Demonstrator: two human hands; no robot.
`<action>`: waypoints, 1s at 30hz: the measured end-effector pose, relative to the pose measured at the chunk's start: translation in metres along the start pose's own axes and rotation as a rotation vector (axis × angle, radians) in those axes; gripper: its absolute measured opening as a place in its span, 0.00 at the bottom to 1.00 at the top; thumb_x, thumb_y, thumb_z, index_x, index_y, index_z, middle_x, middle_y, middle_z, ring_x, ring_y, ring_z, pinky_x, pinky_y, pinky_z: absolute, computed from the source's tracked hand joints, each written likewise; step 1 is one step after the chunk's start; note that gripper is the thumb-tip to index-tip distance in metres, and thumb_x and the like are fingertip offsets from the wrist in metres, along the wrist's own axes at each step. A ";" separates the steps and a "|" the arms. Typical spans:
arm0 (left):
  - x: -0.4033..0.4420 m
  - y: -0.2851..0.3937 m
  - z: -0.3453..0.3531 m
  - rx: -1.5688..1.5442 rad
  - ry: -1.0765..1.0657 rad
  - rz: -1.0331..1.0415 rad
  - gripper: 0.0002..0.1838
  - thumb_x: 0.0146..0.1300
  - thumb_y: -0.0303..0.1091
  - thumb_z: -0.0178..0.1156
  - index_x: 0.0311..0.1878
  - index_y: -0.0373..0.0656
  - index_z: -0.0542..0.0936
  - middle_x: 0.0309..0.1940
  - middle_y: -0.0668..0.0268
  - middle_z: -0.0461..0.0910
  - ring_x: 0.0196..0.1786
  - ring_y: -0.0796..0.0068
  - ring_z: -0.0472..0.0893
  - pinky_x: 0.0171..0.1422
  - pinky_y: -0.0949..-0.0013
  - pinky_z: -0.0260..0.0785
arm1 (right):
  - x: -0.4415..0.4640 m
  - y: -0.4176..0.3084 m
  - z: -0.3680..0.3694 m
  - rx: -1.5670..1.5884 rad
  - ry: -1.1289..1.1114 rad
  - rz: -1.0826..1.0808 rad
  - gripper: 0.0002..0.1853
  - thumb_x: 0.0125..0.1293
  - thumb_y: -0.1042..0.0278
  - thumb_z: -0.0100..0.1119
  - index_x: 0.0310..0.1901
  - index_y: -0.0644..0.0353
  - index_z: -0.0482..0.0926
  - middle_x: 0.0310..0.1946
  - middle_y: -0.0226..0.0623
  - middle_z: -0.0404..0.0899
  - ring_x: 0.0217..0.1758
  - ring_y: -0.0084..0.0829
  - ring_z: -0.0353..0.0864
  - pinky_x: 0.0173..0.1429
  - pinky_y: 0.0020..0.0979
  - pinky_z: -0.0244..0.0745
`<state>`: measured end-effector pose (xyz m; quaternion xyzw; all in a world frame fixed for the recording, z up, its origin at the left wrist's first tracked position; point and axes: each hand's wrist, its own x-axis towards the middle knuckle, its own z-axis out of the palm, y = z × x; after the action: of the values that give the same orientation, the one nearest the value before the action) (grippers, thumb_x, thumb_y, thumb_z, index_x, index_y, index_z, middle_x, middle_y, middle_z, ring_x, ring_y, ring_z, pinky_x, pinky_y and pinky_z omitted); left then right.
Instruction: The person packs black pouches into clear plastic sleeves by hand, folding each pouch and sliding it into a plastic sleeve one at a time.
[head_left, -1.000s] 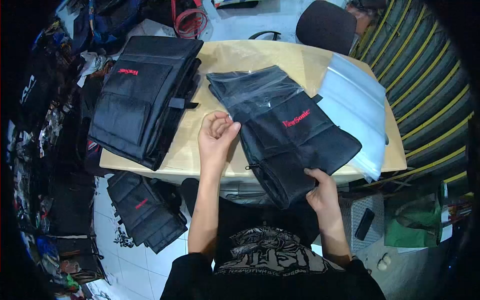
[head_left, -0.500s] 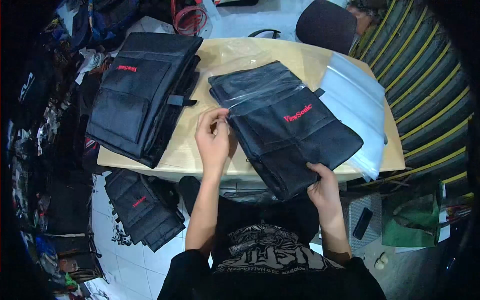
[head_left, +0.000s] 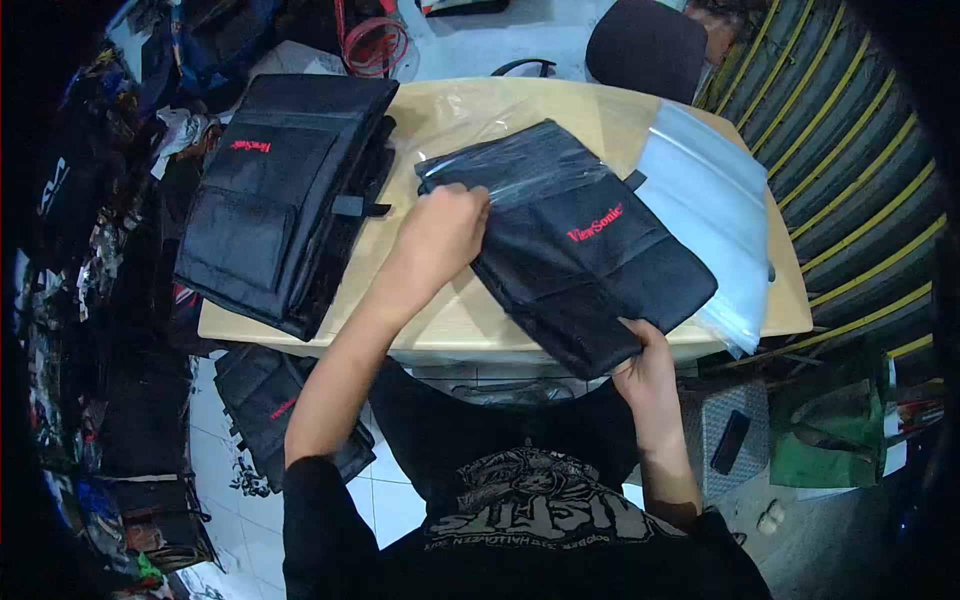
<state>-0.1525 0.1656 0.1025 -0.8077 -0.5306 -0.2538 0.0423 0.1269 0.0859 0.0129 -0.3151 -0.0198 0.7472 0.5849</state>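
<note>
A folded black fabric bag (head_left: pixel 590 270) with red ViewSonic lettering lies at an angle on the table. Its far end sits inside a clear plastic bag (head_left: pixel 540 180), whose mouth crosses the fabric. My left hand (head_left: pixel 447 225) is closed at the left side of that mouth, pinching the plastic edge; the fingertips are partly hidden. With the thumb on top and fingers underneath, my right hand (head_left: pixel 648 358) grips the near corner of the black bag, which overhangs the table's front edge.
Several black bags are piled (head_left: pixel 240 200) on the table's (head_left: pixel 430 320) left. Flat clear plastic bags (head_left: pixel 700 190) lie on the right. More black bags (head_left: pixel 275 405) rest below at left. A phone (head_left: pixel 731 442) lies on a grey surface beside a green bag (head_left: pixel 825 435).
My left hand has moved up and right along the plastic bag's mouth, its fingers now curled over. My right hand and the black bag's near end have shifted slightly upward.
</note>
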 end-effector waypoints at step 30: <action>-0.047 0.019 0.033 -0.215 0.576 -0.151 0.15 0.51 0.16 0.59 0.43 0.39 0.81 0.28 0.59 0.75 0.30 0.69 0.77 0.36 0.68 0.70 | 0.005 -0.010 -0.002 0.195 -0.202 0.093 0.10 0.67 0.77 0.45 0.44 0.74 0.72 0.39 0.49 0.81 0.37 0.37 0.85 0.39 0.28 0.87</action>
<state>-0.1378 0.1291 0.0561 -0.6606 -0.5256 -0.5291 0.0863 0.1358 0.0930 0.0124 -0.1804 0.0088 0.7999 0.5724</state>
